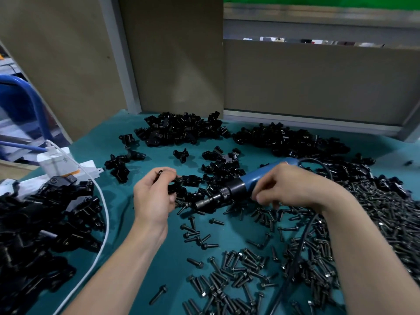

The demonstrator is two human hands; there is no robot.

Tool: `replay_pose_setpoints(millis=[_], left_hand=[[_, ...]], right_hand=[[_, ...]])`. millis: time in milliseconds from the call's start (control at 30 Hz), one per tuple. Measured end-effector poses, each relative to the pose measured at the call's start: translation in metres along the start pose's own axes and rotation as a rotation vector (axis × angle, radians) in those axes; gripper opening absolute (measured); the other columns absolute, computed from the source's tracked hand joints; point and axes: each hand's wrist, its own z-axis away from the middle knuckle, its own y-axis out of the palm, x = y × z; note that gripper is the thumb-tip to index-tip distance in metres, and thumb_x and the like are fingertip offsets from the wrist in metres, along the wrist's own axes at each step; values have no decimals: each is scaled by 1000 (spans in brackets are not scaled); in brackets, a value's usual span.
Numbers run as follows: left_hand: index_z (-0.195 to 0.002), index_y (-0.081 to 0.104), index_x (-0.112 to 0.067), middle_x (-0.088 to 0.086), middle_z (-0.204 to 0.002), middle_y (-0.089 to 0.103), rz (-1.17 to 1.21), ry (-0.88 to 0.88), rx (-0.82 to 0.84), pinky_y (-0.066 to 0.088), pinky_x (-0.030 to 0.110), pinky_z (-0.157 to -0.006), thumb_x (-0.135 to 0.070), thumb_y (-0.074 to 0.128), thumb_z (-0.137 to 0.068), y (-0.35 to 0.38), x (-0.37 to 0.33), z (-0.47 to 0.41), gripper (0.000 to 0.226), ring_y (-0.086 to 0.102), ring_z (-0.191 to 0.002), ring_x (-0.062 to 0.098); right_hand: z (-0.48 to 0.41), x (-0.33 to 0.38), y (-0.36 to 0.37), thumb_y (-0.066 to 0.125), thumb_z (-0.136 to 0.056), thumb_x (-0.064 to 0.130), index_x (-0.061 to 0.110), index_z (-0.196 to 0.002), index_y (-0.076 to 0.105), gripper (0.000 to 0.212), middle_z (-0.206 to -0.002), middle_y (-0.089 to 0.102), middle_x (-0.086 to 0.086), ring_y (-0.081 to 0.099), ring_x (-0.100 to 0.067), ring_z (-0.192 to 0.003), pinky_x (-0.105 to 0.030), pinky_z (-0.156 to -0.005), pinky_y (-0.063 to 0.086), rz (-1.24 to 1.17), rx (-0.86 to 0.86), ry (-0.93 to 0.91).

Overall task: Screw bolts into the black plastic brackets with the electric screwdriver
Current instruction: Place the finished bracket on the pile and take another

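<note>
Hands meet over a teal bench mat [127, 253]. The right hand [293, 187] has its fingers wrapped round a blue-barrelled electric screwdriver [248, 180], whose black nose points left over loose dark steel bolts [238, 280]. The left hand [152, 198], fingers curled, pinches a black plastic bracket [176, 187] near the tool's tip. Heaps of matching brackets [181, 130] lie behind, and a white cable [103, 233] trails at left.

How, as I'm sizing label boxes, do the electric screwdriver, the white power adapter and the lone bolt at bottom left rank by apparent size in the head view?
1. electric screwdriver, though the right hand covers part
2. white power adapter
3. lone bolt, smallest despite lying nearest the camera
</note>
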Motion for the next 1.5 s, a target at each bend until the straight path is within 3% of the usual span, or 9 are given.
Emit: replay_pose_setpoints(millis=[133,267,500,667,867,1033,1233,1367,1500], left_hand=[[-72,70,-24,2,-99,62,40,4,-19,25,19,-39,-14,63,-98,-2,1,-3,29,43,-45,9],[-78,69,-20,4,-103,64,47,-7,-23,26,20,-39,-13,62,-98,-3,3,-6,22,41,-46,10],[-80,70,-19,3,-101,64,54,-7,-37,27,20,-40,-13,64,-96,-6,3,-7,18,41,-49,11],[-83,71,-15,3,-103,63,78,-22,-58,26,20,-40,-13,65,-96,-8,3,-11,15,41,-47,10],[-84,70,-14,3,-103,62,95,-13,-58,26,20,-39,-13,63,-98,-8,2,-10,15,41,-47,10],[-81,71,-20,4,-92,61,18,57,34,31,19,-39,-20,65,-100,-5,2,-4,19,43,-50,8],[-87,75,-26,-4,-72,66,-95,152,233,48,24,-46,-16,82,-85,2,3,11,12,54,-51,14],[-92,76,-32,-5,-73,69,-155,200,351,58,29,-54,-3,80,-86,5,1,15,29,60,-56,14],[-94,79,-35,-5,-64,64,-139,224,428,55,28,-50,1,76,-88,8,0,17,36,57,-56,11]], right_hand=[[0,23,19,74,-91,17,43,-117,74,36,-102,74,15,70,-9,-84,-23,-70,57,253,156,-52],[-8,30,38,64,-96,7,37,-141,60,55,-110,66,8,62,-10,-78,-20,-60,49,334,113,-54],[-23,27,55,75,-93,14,35,-104,80,25,-85,70,11,68,-6,-65,-14,-51,46,52,-184,-74],[-25,28,62,85,-81,16,37,-73,76,25,-70,71,17,64,3,-53,-8,-46,42,76,-171,-94],[-21,34,66,83,-84,21,27,-76,78,11,-74,74,5,69,-12,-68,-30,-68,60,194,-185,-101],[-2,35,37,71,-96,18,18,-79,75,17,-72,77,0,72,-15,-60,-24,-54,53,-101,-1,-126],[14,55,25,87,-80,11,20,-75,79,14,-69,76,-6,75,-29,-65,-46,-70,64,-479,-295,-366],[13,61,34,86,-79,2,20,-79,82,18,-72,77,-7,75,-38,-73,-49,-74,65,-692,-352,-406],[10,63,40,78,-85,-2,15,-82,82,18,-71,77,-11,75,-34,-69,-33,-66,61,-791,-318,-401]])
